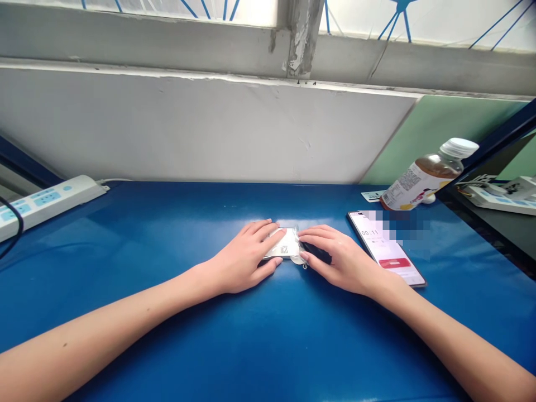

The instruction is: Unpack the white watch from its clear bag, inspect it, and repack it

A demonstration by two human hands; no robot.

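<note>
A small, flat white item (pixel 286 244) with a printed square code lies on the blue desk between my hands. What kind of thing it is I cannot make out. My left hand (pixel 255 251) holds its left part, the thumb at the near edge and the index finger across the top. At its right end my right hand (pixel 330 254) has thumb and fingers curved around a clear, shiny edge. A dark object (pixel 317 252) shows under the right palm, partly hidden. A rounded pale piece with a tiny chain (pixel 305 266) sticks out near the right thumb.
Right of my right hand lies a lit phone (pixel 389 251) showing a timer. A tilted-looking drink bottle (pixel 427 176) with a white cap stands behind it, near a small card (pixel 372 196). Power strips (pixel 54 202) sit at the left and far right. A wall closes the back.
</note>
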